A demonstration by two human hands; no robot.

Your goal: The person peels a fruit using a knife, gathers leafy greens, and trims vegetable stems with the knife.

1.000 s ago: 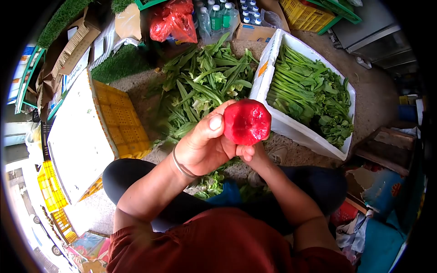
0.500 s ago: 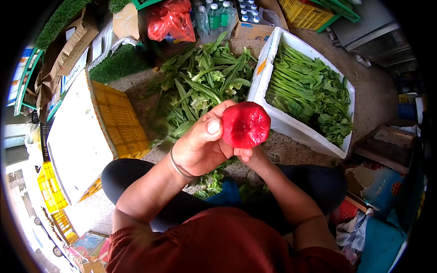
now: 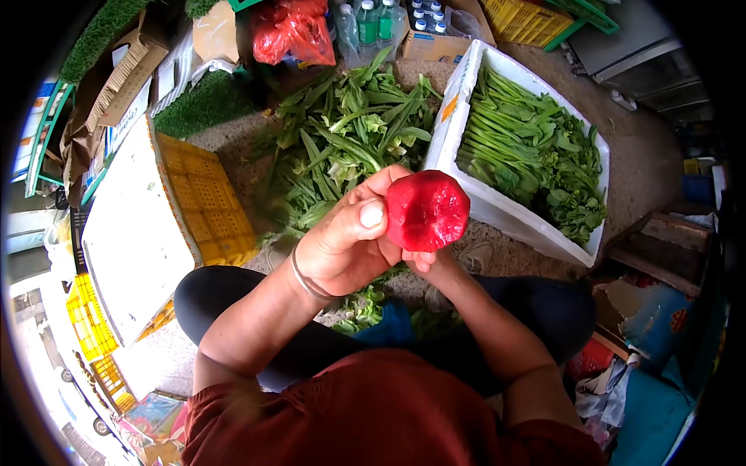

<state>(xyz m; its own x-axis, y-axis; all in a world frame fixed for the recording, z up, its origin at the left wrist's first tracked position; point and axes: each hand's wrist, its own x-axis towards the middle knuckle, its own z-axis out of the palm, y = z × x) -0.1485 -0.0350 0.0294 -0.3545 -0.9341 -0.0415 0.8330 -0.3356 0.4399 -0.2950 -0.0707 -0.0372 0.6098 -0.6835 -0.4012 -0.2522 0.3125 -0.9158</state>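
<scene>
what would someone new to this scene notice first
Likely the shiny red thing, perhaps a fruit, held up in the left hand near the middle. After that, the white box full of leafy greens at upper right, and the loose heap of leaves on the ground left of it.

Open air over leaf pile (image 3: 353,128); passable past the left hand (image 3: 342,237). Foam box (image 3: 505,213) wall stands in the way front-right, beyond red piece (image 3: 427,211). Yellow crate (image 3: 206,206) blocks left; narrow floor (image 3: 237,147) strip between crate and leaves. Right forearm (image 3: 497,318) closes near right.
</scene>
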